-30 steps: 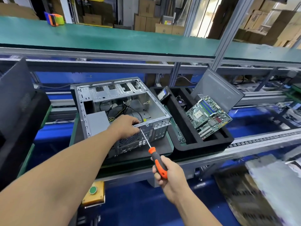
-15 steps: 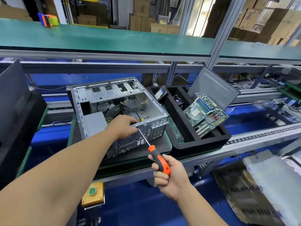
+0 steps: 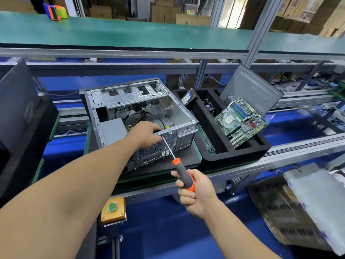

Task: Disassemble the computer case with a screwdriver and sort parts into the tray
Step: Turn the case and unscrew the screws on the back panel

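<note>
An open metal computer case [image 3: 179,113] lies on its side on a dark mat, with loose cables and a grey power supply [image 3: 113,130] inside. My left hand [image 3: 147,134] grips the case's near rear rim. My right hand [image 3: 196,191] holds an orange and black screwdriver [image 3: 182,172], whose tip touches the rear rim right beside my left fingers. To the right stands a black foam tray [image 3: 233,156] holding a green motherboard [image 3: 240,121], a hard drive [image 3: 188,99] and a grey side panel [image 3: 252,90] leaning at its back.
A black case panel [image 3: 20,116] stands at the left. A yellow box with a green button [image 3: 113,209] hangs under the bench's front edge. A perforated metal cover [image 3: 298,208] lies low at the right. A green shelf [image 3: 130,32] runs overhead, with cardboard boxes behind it.
The hands and the screwdriver hold nearly the same place at the case's rear rim. The view has drifted slightly to the right and closer.
</note>
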